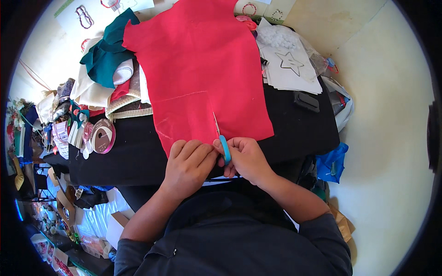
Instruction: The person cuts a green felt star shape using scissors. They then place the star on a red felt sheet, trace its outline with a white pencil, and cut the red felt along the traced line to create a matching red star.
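A large piece of red fabric (pixel 198 60) lies spread over the black-covered table, with faint pale lines marked on it. My right hand (pixel 246 158) is closed round the blue handles of a pair of scissors (pixel 225 149). Their blades point away from me and lie at the fabric, a little in from its near edge. Close beside the scissors, my left hand (pixel 191 163) is closed on the near edge of the red fabric, its knuckles upward. What its fingertips pinch underneath is hidden.
Left of the fabric are teal cloth (pixel 108 50), white cloth and a ribbon spool (pixel 102 136). On the right sit paper sheets with a star drawing (pixel 290 64), a bag of white stuffing (pixel 278 37) and a dark oblong case (pixel 306 101). A blue bag (pixel 332 162) hangs past the table's right edge.
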